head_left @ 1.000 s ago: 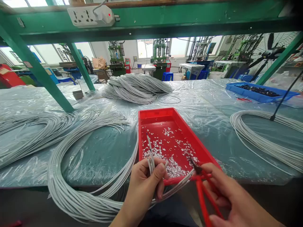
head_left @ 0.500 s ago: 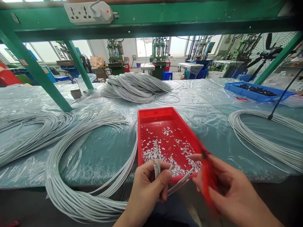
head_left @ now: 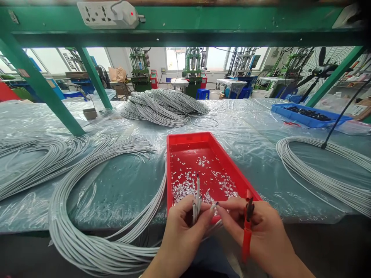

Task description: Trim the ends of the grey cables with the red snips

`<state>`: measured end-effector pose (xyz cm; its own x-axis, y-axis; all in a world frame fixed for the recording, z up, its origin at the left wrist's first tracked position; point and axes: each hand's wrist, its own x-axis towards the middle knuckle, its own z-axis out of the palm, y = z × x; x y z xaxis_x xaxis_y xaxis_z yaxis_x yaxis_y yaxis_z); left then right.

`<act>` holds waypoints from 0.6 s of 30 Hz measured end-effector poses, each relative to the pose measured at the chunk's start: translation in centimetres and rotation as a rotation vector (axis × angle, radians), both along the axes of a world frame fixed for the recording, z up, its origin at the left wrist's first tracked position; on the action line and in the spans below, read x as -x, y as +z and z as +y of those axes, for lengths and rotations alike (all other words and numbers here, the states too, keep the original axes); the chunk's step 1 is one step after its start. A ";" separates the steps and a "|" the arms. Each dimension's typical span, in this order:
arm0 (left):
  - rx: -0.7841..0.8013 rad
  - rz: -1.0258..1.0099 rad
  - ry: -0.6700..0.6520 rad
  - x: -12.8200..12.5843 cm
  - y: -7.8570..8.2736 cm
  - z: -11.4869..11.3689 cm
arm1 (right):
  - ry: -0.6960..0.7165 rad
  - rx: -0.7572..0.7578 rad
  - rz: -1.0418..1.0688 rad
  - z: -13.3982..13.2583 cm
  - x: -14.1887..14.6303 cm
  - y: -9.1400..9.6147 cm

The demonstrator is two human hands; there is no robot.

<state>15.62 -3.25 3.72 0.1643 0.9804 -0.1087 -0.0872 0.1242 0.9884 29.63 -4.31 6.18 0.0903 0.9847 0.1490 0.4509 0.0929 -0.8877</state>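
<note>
Pinching wire ends (head_left: 196, 197) upright, left hand (head_left: 185, 227); right hand (head_left: 257, 231) gripping cutters (head_left: 247, 227)

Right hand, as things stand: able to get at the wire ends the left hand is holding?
Probably yes. The right hand pinches at one of the wire ends beside the left hand, nothing between them. The red-handled cutters in its palm may hamper the grip.

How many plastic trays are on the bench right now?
2: a red rectangular plastic tray at the near centre, and a blue plastic tray at the far right. More may lie off-frame.
</note>
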 end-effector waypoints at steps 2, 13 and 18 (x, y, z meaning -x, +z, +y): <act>-0.092 0.107 -0.021 0.0 -0.4 0.0 | 0.031 -0.016 -0.030 0.1 -0.2 -0.4; 0.129 -0.232 0.152 -0.3 0.6 -0.1 | 0.000 0.110 0.112 0.1 -0.8 0.3; 0.256 -0.334 0.133 0.2 1.0 -0.1 | 0.161 -0.125 0.217 0.5 -4.3 -2.4</act>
<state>15.45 -3.37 4.76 0.1061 0.9439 -0.3129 -0.4280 0.3274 0.8424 33.96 -3.77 3.78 -0.0228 0.9643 0.2640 0.2227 0.2623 -0.9389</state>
